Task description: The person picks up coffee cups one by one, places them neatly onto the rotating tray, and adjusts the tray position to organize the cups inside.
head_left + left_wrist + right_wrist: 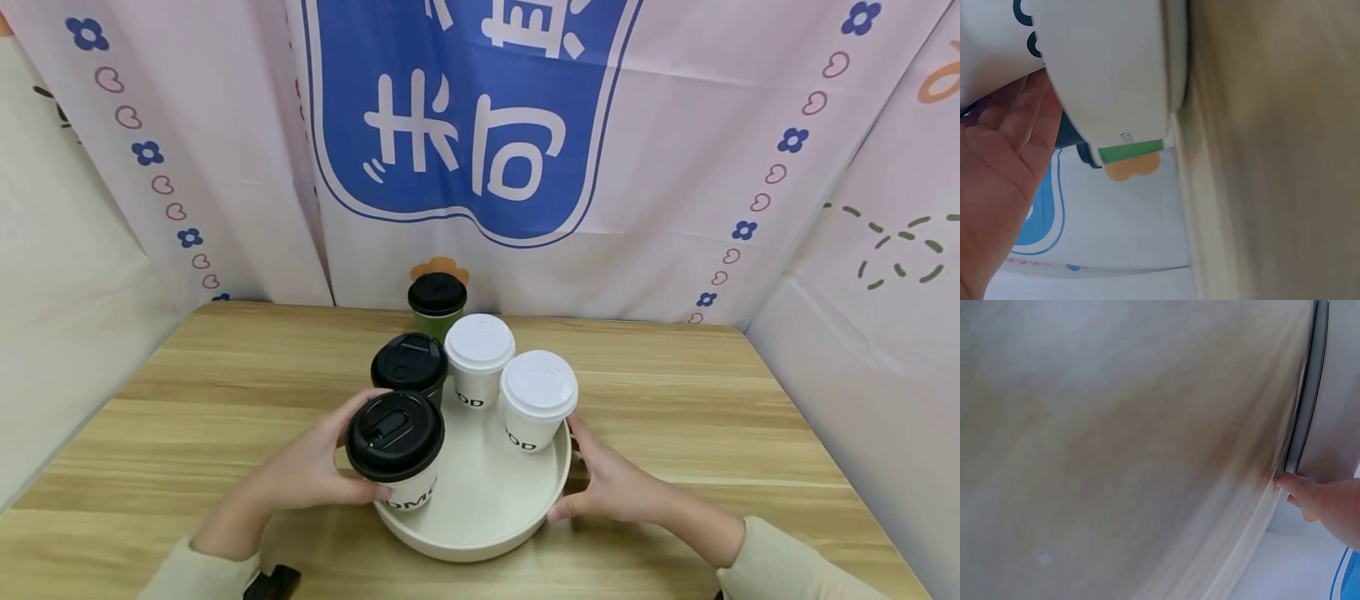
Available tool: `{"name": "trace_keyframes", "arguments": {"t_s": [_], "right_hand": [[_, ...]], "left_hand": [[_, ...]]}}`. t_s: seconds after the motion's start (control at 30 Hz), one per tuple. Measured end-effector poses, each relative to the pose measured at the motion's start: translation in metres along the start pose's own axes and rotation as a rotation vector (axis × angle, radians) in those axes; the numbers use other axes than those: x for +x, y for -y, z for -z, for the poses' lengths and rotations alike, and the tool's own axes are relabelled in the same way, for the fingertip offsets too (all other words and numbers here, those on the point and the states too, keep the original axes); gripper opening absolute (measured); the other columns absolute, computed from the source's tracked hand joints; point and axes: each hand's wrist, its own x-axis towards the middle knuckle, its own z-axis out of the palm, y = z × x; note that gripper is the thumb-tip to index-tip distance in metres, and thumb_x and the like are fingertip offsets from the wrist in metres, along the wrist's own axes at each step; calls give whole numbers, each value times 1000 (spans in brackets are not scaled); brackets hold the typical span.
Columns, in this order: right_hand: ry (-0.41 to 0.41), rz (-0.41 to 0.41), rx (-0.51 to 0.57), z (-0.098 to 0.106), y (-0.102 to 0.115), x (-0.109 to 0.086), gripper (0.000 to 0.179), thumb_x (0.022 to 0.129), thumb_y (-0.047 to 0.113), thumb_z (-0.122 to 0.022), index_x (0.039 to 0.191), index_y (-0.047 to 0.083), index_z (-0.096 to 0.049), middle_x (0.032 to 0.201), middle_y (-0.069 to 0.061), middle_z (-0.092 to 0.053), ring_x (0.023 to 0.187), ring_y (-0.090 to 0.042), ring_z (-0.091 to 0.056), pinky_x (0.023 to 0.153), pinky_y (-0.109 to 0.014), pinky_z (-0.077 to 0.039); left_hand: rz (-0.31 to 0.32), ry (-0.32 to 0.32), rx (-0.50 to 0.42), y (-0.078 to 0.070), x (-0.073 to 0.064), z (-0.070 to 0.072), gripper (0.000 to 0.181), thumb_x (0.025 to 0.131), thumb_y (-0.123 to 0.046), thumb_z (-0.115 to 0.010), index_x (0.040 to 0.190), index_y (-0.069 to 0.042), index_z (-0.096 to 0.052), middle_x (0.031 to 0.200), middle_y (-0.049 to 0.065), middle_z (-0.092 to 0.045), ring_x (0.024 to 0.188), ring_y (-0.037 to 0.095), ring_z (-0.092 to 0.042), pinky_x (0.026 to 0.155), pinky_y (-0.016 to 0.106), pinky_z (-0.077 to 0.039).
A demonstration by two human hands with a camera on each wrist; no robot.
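My left hand point(322, 471) grips a white paper cup with a black lid point(396, 437) at the front left of a round cream tray point(483, 492), thumb on its near side. In the left wrist view, fingers point(1032, 115) curl behind the lettered cup point(994, 47), beside the tray's wall point(1107, 69). On the opposite side, my right hand point(615, 483) holds the tray's rim between spread thumb and fingers. Two white-lidded paper cups, one near that hand point(538, 387) and another farther back point(480, 346), stand on the tray. A second black-lidded cup point(408, 364) sits behind the gripped one.
Behind the cups, toward the table's far edge, stands a green cup with a black lid point(437, 300). The wooden table point(697, 400) extends to both sides. A printed cloth point(660, 192) hangs at the back, with pale cloth walls left and right.
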Motion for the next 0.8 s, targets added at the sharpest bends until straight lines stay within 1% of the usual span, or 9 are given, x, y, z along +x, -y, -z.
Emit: {"name": "trace_keyframes", "arguments": {"t_s": [0.13,0.27,0.4,0.57,0.67,0.73,0.8], "right_hand": [[0,0,-9,0,1,0,140,69,38,-89,158,6,15,165,-26,-7,144,-45,-34,114,-60,-30],[-2,-4,-3,0,1,0,140,68,38,-89,158,7,15,165,-25,-4,145,-44,-31,116,-60,-27],[-4,-5,-1,0,0,0,141,68,39,-89,158,7,15,165,-25,-7,144,-44,-34,115,-59,-29],[-3,2,3,0,-1,0,141,69,38,-89,158,7,15,165,-25,-7,143,-44,-36,115,-59,-31],[1,2,7,0,-2,0,141,69,38,-89,158,8,16,165,-25,-6,144,-45,-34,115,-59,-30],[2,3,10,0,-2,0,141,69,38,-89,158,9,17,165,-25,-5,144,-45,-34,115,-59,-30],[0,1,7,-1,-2,0,141,69,38,-89,158,9,17,166,-24,-5,144,-44,-34,115,-59,-30]], "left_hand": [[10,22,-4,2,1,-5,90,71,-23,-90,147,-26,-40,136,-4,-60,125,8,-56,105,30,-45],[18,43,-1,3,2,-7,90,72,-25,-90,147,-23,-40,137,-5,-59,126,8,-56,105,33,-44],[40,53,18,2,2,-8,92,70,-28,-91,147,-22,-40,138,-5,-59,125,7,-56,104,35,-46],[53,55,51,1,1,-8,93,69,-31,-92,146,-23,-41,137,-7,-59,125,7,-56,103,35,-48],[60,51,64,1,1,-8,93,69,-33,-92,146,-24,-41,138,-8,-58,128,8,-54,106,46,-46],[63,46,70,2,0,-8,94,68,-34,-92,146,-25,-40,139,-8,-57,130,9,-52,108,55,-43],[65,41,77,2,0,-8,95,67,-35,-92,147,-25,-40,140,-7,-57,132,9,-51,109,61,-39]]}}
